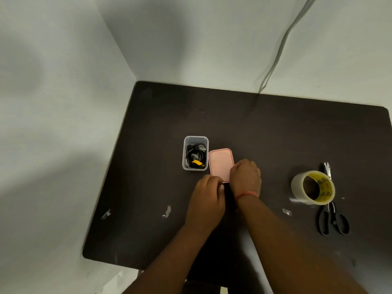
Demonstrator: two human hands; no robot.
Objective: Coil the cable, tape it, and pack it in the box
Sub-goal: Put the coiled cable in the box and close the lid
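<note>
On the dark tabletop [275,132], a little left of centre, the clear box [195,153] stands open with the coiled black cable [196,154] already inside it, a yellow tag showing among the loops. The pink lid [220,164] lies flat just beside the box on its right, touching or nearly touching its wall — kept close, it seems, so that closing the box is 1 short move. Both hands meet at the lid's near edge. The left hand [209,196] comes in from the near side, knuckles up, fingers curled at the lid's near-left corner. The right hand [246,175] sits over the near-right corner, loosely closed, a red thread around the wrist; the forearms converge toward the lid. I cannot tell whether either hand actually pinches the lid or only rests against it.

Far to the right, the tape roll [312,187] and the scissors [331,211] lie together, well apart from the box — set aside, I judge, since taping looks done. Small tape scraps [167,211] dot the near tabletop.
</note>
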